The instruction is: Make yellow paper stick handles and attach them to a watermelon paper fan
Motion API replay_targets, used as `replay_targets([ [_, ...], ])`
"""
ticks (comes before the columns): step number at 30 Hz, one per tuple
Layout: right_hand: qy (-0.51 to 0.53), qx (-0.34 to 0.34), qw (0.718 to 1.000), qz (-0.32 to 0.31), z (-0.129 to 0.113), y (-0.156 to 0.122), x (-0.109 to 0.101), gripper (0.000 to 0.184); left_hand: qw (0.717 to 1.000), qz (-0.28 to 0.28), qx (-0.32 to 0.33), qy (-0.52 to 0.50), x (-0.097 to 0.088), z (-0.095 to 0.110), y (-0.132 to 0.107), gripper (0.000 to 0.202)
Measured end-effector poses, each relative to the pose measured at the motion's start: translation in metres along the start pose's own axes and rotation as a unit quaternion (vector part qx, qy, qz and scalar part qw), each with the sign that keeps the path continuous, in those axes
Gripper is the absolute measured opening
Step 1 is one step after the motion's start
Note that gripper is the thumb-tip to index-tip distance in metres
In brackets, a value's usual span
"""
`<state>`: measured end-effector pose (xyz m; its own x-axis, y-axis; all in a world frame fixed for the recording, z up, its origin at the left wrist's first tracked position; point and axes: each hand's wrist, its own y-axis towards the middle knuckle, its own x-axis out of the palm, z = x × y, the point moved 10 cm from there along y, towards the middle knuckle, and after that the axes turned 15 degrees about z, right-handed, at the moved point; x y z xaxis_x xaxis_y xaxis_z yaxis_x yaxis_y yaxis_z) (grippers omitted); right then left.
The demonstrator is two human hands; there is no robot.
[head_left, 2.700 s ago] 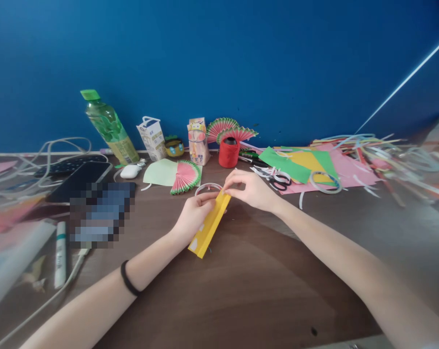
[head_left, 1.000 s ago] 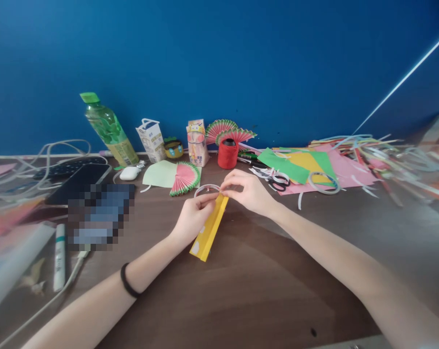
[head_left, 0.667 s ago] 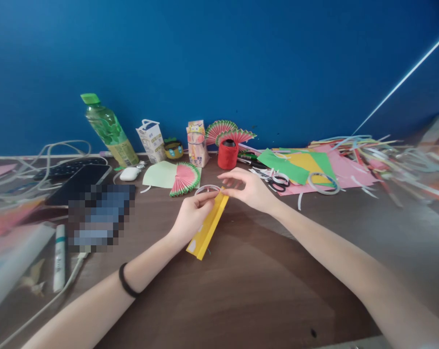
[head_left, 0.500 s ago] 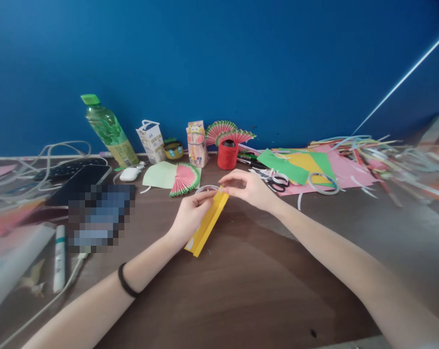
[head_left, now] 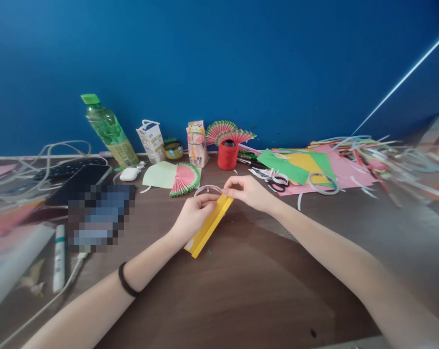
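Nearest, on the table point(head_left: 241, 281), the folded yellow paper point(head_left: 206, 229) lies slanted, the left hand point(head_left: 192, 215) clamping its edge, seemingly to steady it, the right hand point(head_left: 250, 193) pinching its far end; a tape ring point(head_left: 208, 188) lies just beyond.

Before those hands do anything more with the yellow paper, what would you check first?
1. Hold of the left hand on the folded yellow paper: ok, closed round its side.
2. Pinch of the right hand at its far end: ok.
3. Near end resting on the table: cannot tell.
4. Edges lined up at the far end: cannot tell, the hands cover them.
5. The scissors apart from the right hand: ok.
6. The tape ring close behind the paper: not ok, probably easy to bump.
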<state>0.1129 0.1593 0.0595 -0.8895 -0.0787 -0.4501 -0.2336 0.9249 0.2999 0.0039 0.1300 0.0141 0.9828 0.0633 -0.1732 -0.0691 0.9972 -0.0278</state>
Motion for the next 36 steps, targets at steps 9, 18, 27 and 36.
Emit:
replay_targets([
  [9,0.034,0.036,0.998,-0.038,0.004,-0.003,0.006,0.035,1.000,-0.018,-0.012,0.004,-0.001,-0.006,0.003,0.025],
  [18,-0.038,0.016,0.992,-0.121,0.011,-0.010,0.022,0.012,0.996,-0.078,-0.024,0.021,0.010,-0.012,-0.002,0.026],
  [27,-0.026,-0.045,0.998,0.032,-0.003,-0.003,0.001,0.010,0.994,-0.069,-0.066,-0.051,0.011,-0.025,0.003,0.021],
  [36,-0.051,-0.093,0.993,0.047,-0.001,0.001,-0.001,0.012,0.977,-0.045,0.131,0.164,0.005,-0.003,0.004,0.022],
])
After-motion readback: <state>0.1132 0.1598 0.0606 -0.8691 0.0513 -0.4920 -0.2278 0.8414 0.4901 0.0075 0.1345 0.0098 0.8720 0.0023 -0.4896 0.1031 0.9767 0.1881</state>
